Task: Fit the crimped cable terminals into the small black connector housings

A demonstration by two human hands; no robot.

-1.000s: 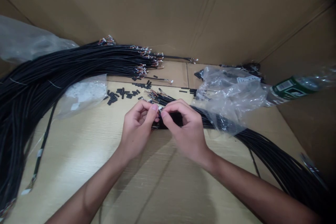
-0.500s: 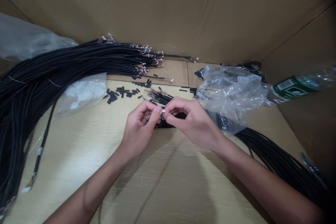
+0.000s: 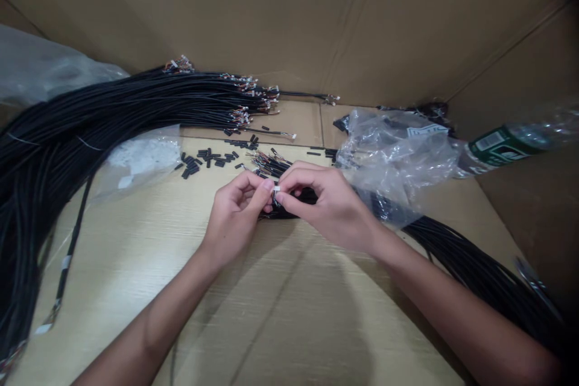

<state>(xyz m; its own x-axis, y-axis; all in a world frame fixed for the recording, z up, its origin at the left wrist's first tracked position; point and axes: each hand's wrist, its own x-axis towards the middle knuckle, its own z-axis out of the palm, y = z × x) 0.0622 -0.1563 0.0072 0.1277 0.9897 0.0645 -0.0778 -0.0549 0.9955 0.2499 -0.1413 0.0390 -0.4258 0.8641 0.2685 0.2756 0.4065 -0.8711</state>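
Observation:
A small white connector (image 3: 277,189) shows between the fingertips of both my hands. My left hand (image 3: 238,205) is closed, its thumb pressed against the connector's left side. From the right, my right hand (image 3: 321,196) pinches the connector between thumb and index finger. The thin wires at the connector are mostly hidden by my fingers. Just behind and under my hands lies a bundle of black cables (image 3: 271,163) with bare coloured wire ends. Short black tubes (image 3: 192,164) are scattered to the left of that bundle.
A thick bundle of black cables with white connectors (image 3: 136,99) fills the left and back. Beside it lies a clear bag of white parts (image 3: 140,157). At right are a crumpled plastic bag (image 3: 398,151), a green-labelled bottle (image 3: 506,146) and metal tweezers (image 3: 534,280). Cardboard walls (image 3: 253,12) surround the table.
Both hands and the connector have shifted very slightly left in the view, along with the whole scene. The fingers keep nearly the same pinch.

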